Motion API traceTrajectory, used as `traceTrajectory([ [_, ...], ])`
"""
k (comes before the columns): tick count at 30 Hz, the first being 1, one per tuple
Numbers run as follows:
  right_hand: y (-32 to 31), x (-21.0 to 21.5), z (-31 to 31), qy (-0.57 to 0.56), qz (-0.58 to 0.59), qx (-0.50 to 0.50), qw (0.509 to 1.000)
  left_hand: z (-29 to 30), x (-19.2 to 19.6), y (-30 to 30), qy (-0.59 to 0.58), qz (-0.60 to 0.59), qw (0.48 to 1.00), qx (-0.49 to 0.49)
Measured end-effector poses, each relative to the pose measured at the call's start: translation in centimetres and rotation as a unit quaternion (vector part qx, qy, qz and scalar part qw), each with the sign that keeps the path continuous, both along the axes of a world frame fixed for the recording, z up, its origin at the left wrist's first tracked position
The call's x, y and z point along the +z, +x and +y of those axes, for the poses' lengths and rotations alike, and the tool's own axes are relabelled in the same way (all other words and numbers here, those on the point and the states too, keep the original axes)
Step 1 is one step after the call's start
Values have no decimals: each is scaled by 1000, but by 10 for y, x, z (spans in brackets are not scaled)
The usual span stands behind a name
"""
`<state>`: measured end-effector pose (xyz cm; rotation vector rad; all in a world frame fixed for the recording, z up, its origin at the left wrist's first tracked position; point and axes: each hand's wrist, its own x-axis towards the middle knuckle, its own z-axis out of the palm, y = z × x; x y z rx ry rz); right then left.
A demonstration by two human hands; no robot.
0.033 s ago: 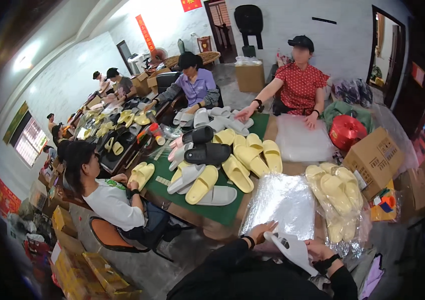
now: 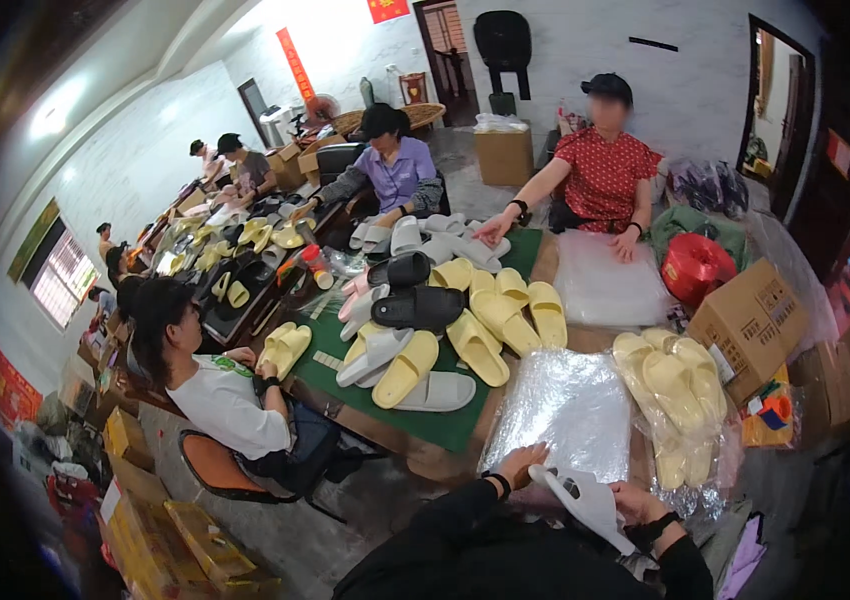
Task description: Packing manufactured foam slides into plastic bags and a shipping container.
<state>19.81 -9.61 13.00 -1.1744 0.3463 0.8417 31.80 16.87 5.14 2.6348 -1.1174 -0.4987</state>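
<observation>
A light grey slide slipper (image 2: pixel 593 508) is held tilted in front of my body, at the table's near edge. My right hand (image 2: pixel 639 503) grips it along its right side. At its upper left end my left hand (image 2: pixel 521 466) has its fingers against it; the thumb is partly hidden. Just beyond my hands lies a flat stack of shiny clear plastic bags (image 2: pixel 563 405). To the right of that stack are yellow slippers (image 2: pixel 673 385) in clear wrapping. A pile of yellow, grey and black slippers (image 2: pixel 405 368) covers the green mat (image 2: pixel 455 428).
Across the table, a person in red (image 2: pixel 600 165) rests a hand on frosted plastic sheets (image 2: pixel 613 280). Another person in white (image 2: pixel 230 400) sits at the left with yellow slippers. A red roll (image 2: pixel 697 270) and a cardboard box (image 2: pixel 748 325) stand at the right.
</observation>
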Motion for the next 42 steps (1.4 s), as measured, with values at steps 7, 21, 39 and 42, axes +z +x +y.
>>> traceTrajectory([
  [7,3,-7,-5,-41,18,21,999,13,-13,3,-15,-120,992,-38],
  [21,6,13,13,-272,-241,122,924,-13,48,22,-195,-12,980,-26],
  [39,-10,-4,15,-570,-364,-28,736,-54,107,5,-227,-24,963,143],
  [42,-11,-8,20,-605,-451,-107,647,-57,116,-8,-141,-83,985,55],
])
